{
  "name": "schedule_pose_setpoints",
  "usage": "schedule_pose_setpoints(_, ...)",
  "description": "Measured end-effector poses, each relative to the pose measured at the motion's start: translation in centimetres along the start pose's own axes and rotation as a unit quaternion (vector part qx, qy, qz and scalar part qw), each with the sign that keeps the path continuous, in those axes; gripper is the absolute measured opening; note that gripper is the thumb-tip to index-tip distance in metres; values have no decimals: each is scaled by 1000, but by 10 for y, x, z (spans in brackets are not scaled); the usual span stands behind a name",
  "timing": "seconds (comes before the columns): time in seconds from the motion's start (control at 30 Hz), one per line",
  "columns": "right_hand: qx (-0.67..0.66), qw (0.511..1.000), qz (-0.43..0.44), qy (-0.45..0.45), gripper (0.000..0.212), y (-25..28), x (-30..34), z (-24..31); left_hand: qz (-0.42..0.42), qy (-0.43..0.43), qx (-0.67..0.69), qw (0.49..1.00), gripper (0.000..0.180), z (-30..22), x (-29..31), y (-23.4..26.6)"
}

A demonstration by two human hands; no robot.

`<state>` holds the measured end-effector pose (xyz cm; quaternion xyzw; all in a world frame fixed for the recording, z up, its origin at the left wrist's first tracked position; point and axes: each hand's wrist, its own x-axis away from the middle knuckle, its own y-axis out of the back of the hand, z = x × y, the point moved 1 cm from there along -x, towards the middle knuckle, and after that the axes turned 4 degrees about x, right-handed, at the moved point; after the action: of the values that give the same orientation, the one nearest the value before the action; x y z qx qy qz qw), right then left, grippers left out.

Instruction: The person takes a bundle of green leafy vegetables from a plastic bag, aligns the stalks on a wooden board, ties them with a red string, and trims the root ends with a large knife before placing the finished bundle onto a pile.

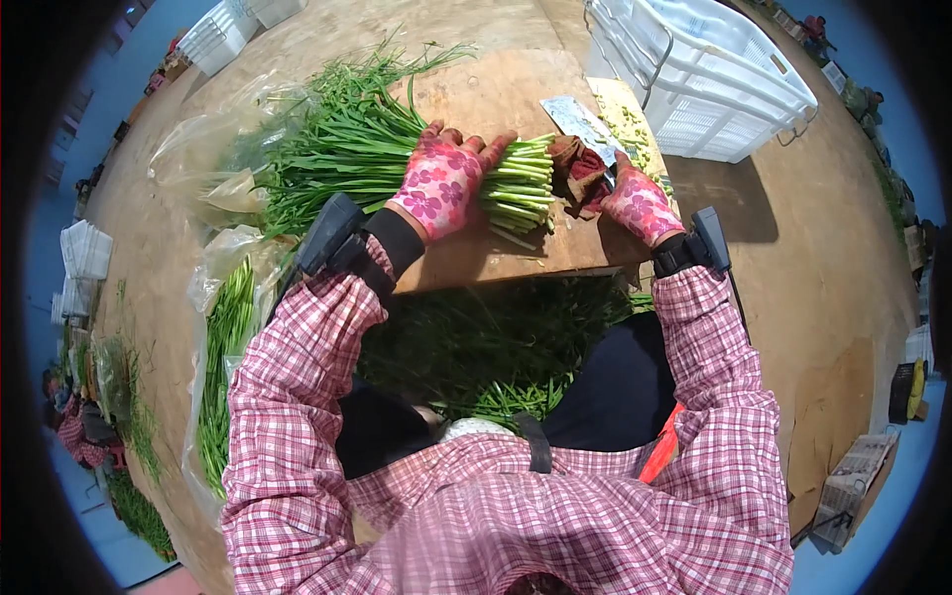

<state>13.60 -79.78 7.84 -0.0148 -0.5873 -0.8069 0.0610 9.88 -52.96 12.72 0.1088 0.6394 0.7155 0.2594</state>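
Note:
A thick bunch of long green stalks [521, 183], chive-like, lies across a wooden board [476, 84], leafy ends to the left and pale cut ends to the right. My left hand [443, 178], in a pink flowered glove with bare fingertips, is closed over the bunch near its cut ends. At the right of the board, my right hand [640, 201], gloved alike, grips a broad-bladed knife [578, 121], its handle mostly hidden in the hand. A dark red cloth [578, 174] lies between that hand and the cut ends, touching the blade.
A white plastic crate [729, 114] stands beyond the board at the right. Clear plastic sheeting [203, 164] lies along the left, with more green stalks [228, 327] wrapped below. Loose greens [496, 327] lie under the board between my legs. Pale scraps [625, 124] lie beside the knife.

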Motion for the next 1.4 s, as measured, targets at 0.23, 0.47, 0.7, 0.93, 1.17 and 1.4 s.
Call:
schedule_pose_setpoints(0.23,-171,985,0,12,83,21,20,-1,51,-8,35,998,101,-12,-8,-1)
schedule_pose_setpoints(0.47,-189,963,-174,84,65,34,62,-6,95,106,-47,989,106,18,-4,-13)
schedule_pose_setpoints(0.7,-380,924,-27,33,43,19,80,43,73,109,55,990,95,18,-14,-34)
schedule_pose_setpoints(0.93,-377,925,44,0,45,5,110,93,91,118,133,980,56,20,-17,-16)
schedule_pose_setpoints(1.17,-305,949,55,-64,43,-6,108,119,123,119,131,976,57,24,-22,-17)
schedule_pose_setpoints(1.4,-251,957,105,-102,39,2,101,130,143,104,144,974,53,29,-24,-21)
